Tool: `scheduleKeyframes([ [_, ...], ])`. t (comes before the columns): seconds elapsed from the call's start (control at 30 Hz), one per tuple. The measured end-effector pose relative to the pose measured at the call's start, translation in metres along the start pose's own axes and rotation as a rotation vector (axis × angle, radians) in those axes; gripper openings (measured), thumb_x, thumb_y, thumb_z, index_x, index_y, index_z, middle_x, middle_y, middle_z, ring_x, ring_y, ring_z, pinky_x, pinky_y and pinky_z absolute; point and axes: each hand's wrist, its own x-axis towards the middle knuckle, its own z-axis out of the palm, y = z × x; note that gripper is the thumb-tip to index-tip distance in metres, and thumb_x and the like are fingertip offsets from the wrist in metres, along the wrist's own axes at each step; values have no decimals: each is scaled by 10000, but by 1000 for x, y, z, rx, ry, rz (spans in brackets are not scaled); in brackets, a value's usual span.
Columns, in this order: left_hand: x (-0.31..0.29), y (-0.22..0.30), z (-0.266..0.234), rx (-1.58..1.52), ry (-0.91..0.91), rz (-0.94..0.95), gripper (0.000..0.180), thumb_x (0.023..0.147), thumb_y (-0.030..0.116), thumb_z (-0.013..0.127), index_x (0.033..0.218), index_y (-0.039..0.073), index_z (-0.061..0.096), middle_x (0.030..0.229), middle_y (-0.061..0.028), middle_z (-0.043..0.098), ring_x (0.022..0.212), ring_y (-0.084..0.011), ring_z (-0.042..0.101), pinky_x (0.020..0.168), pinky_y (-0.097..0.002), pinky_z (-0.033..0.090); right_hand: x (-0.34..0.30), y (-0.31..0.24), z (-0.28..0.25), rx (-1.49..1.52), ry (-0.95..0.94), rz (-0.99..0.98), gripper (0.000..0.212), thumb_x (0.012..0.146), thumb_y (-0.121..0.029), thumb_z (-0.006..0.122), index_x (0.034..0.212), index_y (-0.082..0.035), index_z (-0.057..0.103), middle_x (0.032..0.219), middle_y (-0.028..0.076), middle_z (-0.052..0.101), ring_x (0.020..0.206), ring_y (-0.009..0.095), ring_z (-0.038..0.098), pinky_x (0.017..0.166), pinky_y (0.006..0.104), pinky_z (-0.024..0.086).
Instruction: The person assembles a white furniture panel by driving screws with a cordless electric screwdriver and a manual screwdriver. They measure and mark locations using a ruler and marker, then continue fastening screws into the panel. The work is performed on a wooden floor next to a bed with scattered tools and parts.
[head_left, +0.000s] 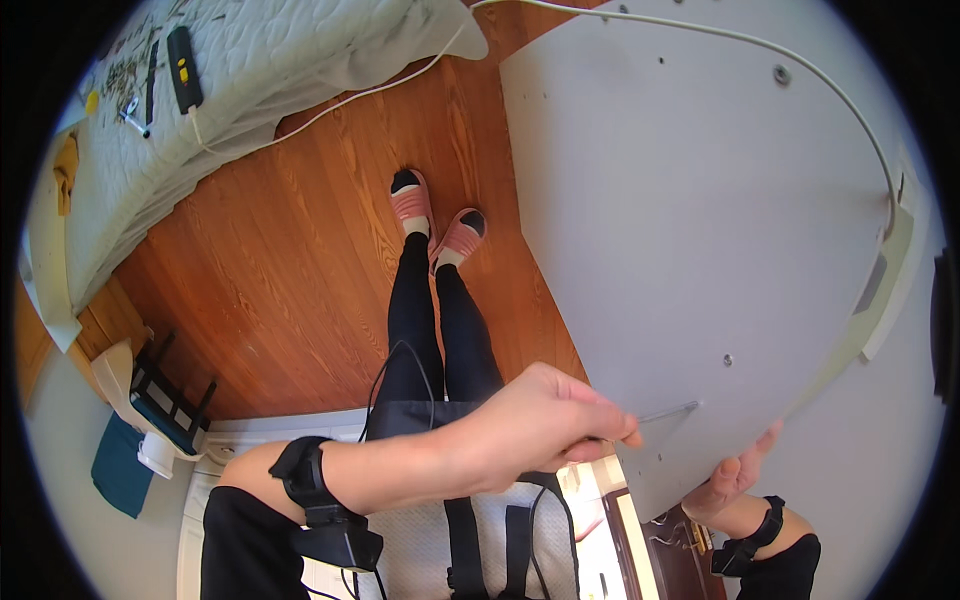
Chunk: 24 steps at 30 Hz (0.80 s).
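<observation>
A large pale grey furniture panel (pixel 700 220) stands tilted in front of me, with small holes and a metal fitting (pixel 781 74) near its top. My left hand (pixel 540 420) pinches a thin metal rod-like tool (pixel 668 411), whose tip touches the panel near its lower edge, just below a small screw (pixel 727 360). My right hand (pixel 738 474) grips the panel's lower edge from underneath, with only the fingers and wrist showing. Both wrists wear black bands.
My legs in black trousers and pink slippers (pixel 412 203) stand on the wooden floor (pixel 270 280). A bed with a white quilt (pixel 250 70) lies upper left, carrying a black hand-held device (pixel 184 68) and small hardware. A white cable (pixel 700 35) runs over the panel.
</observation>
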Motion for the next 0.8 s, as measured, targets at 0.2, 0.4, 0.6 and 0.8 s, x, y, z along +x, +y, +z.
scheduleKeyframes([
  [0.2,-14,-11,22,694,198,686,240,766,66,692,974,-51,685,616,-21,464,451,-97,461,397,-227,362,1,-8,12,55,129,33,476,984,-389,479,917,53,642,1157,158,478,1061,254,466,879,345,373],
  [0.4,-8,-4,18,-611,-98,-470,176,868,85,682,980,-45,719,596,19,497,459,-35,438,422,-166,308,5,-9,16,131,191,9,524,989,-431,488,898,65,630,1133,148,461,985,235,480,823,326,376],
  [0.6,-11,-6,20,294,107,305,215,784,44,719,978,-49,714,574,19,450,433,-61,420,399,-193,289,5,-4,14,160,157,-17,536,991,-436,488,886,72,622,1103,133,446,922,217,475,756,316,367],
  [0.8,-13,-15,27,365,163,437,226,781,39,718,989,-49,708,567,10,451,432,-67,433,393,-204,306,7,-4,20,186,208,-31,544,992,-439,489,893,81,616,1120,138,455,925,215,491,752,307,374],
])
